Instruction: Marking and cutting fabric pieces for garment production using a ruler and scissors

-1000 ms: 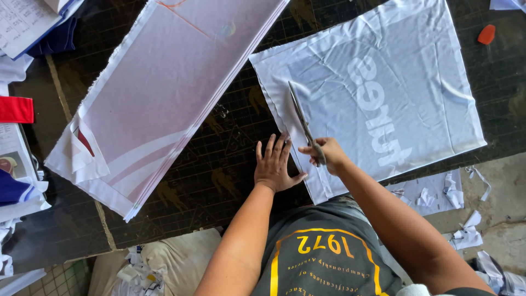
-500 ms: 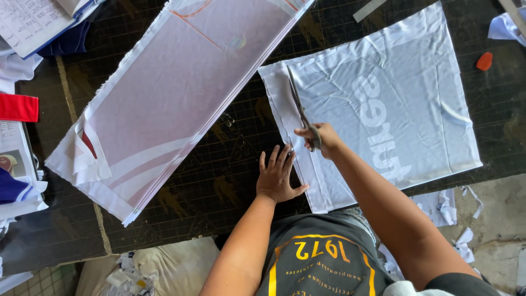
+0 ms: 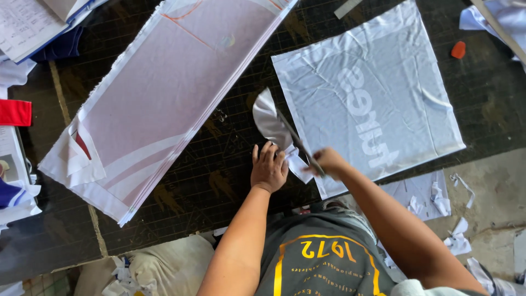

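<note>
My right hand (image 3: 327,163) grips a pair of scissors (image 3: 298,141) whose blades point up and left along the left edge of a square pale grey fabric piece (image 3: 372,93) with faint lettering. A cut strip of that fabric (image 3: 269,118) curls up off the table beside the blades. My left hand (image 3: 268,167) rests with fingers spread on the dark cutting mat (image 3: 219,164), touching the lower end of the strip.
A long stack of pinkish-white fabric panels (image 3: 164,93) lies diagonally at the left. Papers (image 3: 27,24), a red cloth (image 3: 13,112) and folded garments sit at the far left. A small orange object (image 3: 458,49) lies top right. Fabric scraps (image 3: 449,208) litter the floor.
The scissors have drawn back toward me along the fabric's left edge, and a cut strip now lifts and curls beside them. My left hand shifted slightly right onto the strip's end.
</note>
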